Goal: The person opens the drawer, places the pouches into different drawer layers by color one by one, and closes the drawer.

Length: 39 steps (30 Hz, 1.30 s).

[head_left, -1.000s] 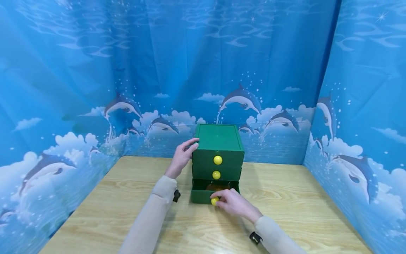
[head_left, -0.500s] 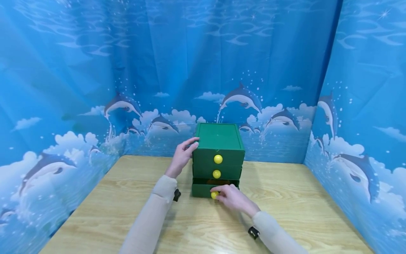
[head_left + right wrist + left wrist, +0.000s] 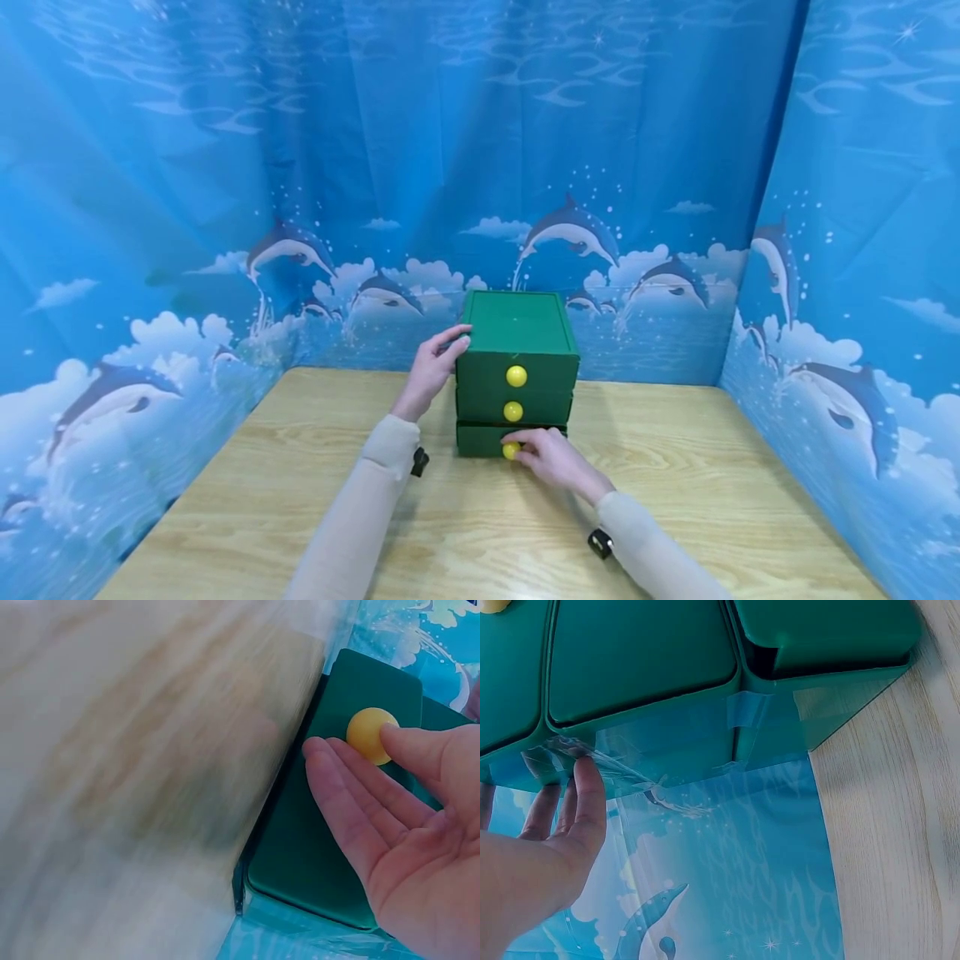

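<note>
A green drawer cabinet (image 3: pixel 517 321) with three stacked drawers stands on the table. Each drawer has a round yellow knob. The bottom drawer (image 3: pixel 477 440) sticks out slightly, and its inside is hidden. My right hand (image 3: pixel 557 458) pinches the bottom drawer's knob (image 3: pixel 369 736) between thumb and fingers, the other fingers stretched along the drawer front. On the cabinet's left side, near the top front edge, rests my left hand (image 3: pixel 432 369). In the left wrist view, its fingertips (image 3: pixel 586 771) touch the clear-taped side wall, fairly straight.
Pale wood-grain table top (image 3: pixel 720 492) spreads around the cabinet. Blue curtains (image 3: pixel 420 125) printed with dolphins hang behind it and on both sides. A small black device (image 3: pixel 601 543) sits at the right wrist, another (image 3: pixel 420 461) at the left.
The bottom drawer has slid inward with my right hand on its knob, from well pulled out to nearly flush. Something brown inside has gone from sight. My left hand has stayed put.
</note>
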Available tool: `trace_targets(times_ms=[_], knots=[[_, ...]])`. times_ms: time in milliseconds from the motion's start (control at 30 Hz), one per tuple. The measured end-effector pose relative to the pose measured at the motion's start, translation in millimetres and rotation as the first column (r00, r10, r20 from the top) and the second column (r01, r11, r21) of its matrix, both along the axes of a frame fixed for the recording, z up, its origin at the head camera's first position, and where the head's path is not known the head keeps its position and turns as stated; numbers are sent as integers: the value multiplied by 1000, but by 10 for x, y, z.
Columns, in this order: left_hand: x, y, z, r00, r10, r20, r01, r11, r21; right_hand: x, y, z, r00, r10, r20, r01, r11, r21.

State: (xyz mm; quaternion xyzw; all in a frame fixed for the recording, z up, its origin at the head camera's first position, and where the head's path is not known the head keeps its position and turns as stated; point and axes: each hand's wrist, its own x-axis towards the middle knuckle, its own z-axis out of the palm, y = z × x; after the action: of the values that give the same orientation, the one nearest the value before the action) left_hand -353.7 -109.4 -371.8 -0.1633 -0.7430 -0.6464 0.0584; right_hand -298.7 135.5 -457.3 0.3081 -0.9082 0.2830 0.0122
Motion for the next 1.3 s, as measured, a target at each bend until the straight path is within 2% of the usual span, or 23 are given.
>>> trace_targets(times_ms=[233, 333, 667, 900, 1067, 1300], knots=[[31, -4, 34, 1000, -18, 10, 18, 1000, -1, -69, -13, -20, 1000, -24, 10, 24, 1000, -3], [8, 4, -3, 1000, -9, 4, 9, 1000, 2, -88, -14, -28, 1000, -29, 11, 29, 1000, -13], [2, 11, -1, 1000, 9, -4, -9, 1000, -1, -147, 9, -42, 998, -24, 63, 25, 999, -20], [11, 14, 3, 1000, 1, 6, -1, 1000, 2, -97, 33, -39, 993, -24, 117, 26, 1000, -11], [19, 7, -14, 1000, -1, 9, 1, 1000, -6, -43, 62, -34, 988, 7, 156, -6, 1000, -5], [42, -24, -34, 1000, -1, -13, 1, 999, -39, -26, 136, -2, 985, 39, 169, -30, 998, -58]])
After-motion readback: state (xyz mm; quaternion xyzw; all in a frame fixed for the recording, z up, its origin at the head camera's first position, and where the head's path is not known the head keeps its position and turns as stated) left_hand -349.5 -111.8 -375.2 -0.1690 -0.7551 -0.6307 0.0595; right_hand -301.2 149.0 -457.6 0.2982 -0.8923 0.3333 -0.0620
